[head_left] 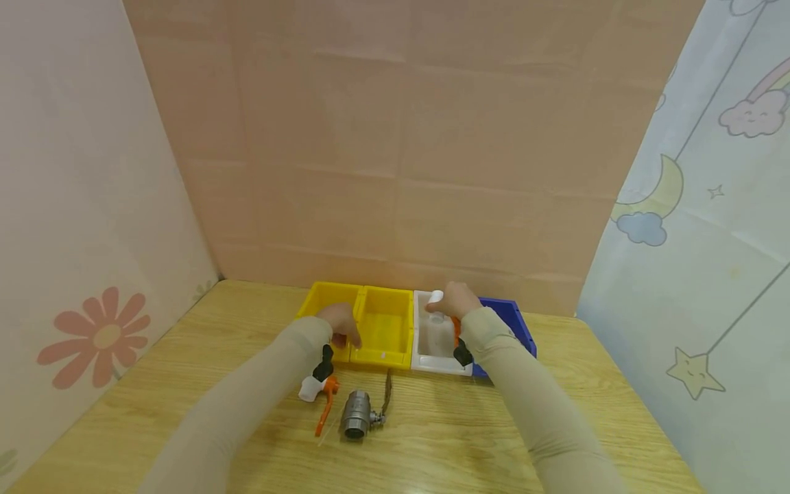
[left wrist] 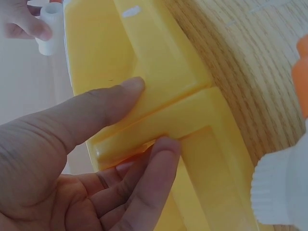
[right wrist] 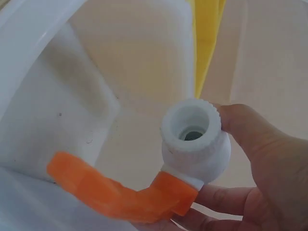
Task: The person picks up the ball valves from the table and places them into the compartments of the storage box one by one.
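Observation:
My right hand (head_left: 461, 299) holds a white plastic ball valve (right wrist: 195, 147) with an orange lever handle (right wrist: 120, 195) over the white bin (right wrist: 29, 29). Its thumb presses the valve's side and the fingers lie beneath. My left hand (head_left: 341, 321) straddles the adjoining walls of the two yellow bins (left wrist: 178, 67), thumb on one side and fingers on the other, pinching them. On the table near the left wrist lies another white valve (head_left: 311, 388) with an orange handle (head_left: 324, 415). Beside it is a metal ball valve (head_left: 356, 414) with a lever.
A blue bin (head_left: 509, 319) stands at the right end of the row, partly hidden by the right arm. The bins sit at the back of the wooden table (head_left: 432, 439), before a brown backdrop. Patterned walls rise at both sides.

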The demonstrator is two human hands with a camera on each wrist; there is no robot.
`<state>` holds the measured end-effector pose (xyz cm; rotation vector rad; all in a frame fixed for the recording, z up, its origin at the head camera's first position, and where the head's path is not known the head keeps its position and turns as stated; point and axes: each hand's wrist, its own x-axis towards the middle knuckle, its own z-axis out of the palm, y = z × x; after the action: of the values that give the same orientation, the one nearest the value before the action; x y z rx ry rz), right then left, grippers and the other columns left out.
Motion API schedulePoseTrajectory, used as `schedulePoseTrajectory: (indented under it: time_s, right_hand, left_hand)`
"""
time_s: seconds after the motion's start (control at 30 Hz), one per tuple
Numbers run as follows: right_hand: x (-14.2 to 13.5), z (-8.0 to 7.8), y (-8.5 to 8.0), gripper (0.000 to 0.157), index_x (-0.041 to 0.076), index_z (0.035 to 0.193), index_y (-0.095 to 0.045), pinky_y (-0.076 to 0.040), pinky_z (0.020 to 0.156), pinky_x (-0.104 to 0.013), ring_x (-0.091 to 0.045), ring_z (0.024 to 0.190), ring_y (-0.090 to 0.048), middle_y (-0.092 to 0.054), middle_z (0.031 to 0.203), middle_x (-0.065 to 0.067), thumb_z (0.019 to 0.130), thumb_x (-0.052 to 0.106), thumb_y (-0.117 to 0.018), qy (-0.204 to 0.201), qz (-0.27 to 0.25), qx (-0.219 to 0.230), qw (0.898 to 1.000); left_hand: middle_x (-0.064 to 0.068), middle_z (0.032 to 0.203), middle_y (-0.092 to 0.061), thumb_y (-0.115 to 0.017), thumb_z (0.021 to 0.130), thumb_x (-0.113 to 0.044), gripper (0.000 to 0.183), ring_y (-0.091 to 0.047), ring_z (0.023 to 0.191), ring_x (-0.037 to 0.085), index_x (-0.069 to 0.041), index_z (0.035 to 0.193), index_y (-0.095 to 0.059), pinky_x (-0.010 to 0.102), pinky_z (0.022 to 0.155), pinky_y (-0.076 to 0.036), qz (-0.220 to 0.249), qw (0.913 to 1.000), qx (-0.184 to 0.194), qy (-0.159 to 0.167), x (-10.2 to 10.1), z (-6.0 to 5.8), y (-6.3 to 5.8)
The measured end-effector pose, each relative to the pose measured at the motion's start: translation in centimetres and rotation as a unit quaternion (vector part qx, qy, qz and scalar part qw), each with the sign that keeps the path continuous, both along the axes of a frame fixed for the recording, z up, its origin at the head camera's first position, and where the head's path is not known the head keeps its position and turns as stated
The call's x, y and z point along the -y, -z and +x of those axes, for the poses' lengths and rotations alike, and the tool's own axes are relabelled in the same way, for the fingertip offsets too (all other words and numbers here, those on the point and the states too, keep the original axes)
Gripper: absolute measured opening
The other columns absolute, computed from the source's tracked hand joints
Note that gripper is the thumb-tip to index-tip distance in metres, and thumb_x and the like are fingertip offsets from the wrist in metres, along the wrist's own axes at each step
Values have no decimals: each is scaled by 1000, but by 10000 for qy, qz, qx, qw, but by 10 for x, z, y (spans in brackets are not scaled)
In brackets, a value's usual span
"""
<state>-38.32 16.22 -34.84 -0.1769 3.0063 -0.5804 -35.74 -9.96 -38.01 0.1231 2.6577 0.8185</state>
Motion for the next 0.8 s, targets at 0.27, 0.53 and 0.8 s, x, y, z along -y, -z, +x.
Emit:
schedulePoseTrajectory:
  time_s: [0.27,0.53,0.8]
  right_hand:
    - [2,-9,9,35,3,64,-63,-41,48,-27,-23,56,-53,-53,58,-7,77,34,-74,78,-102,183,9997]
    - [8,-10,19,32,4,75,-61,-42,51,-27,-21,60,-49,-45,66,-4,75,32,-77,355,-361,341,9981]
    - [10,-8,31,36,7,63,-55,-34,47,-25,-16,51,-39,-35,55,0,75,33,-76,200,-29,54,9998]
  left_hand:
    - [10,63,-61,-81,70,-15,16,-52,50,20,-6,72,-68,30,52,-50,-63,10000,-25,3,1,-1,0]
    - [8,60,-60,-80,70,-15,14,-51,47,17,-7,69,-69,28,48,-48,-240,9997,-61,46,-1,-2,0]
    - [8,61,-61,-80,70,-15,15,-53,49,18,-6,71,-68,32,55,-52,-312,9995,-43,34,-3,0,-2]
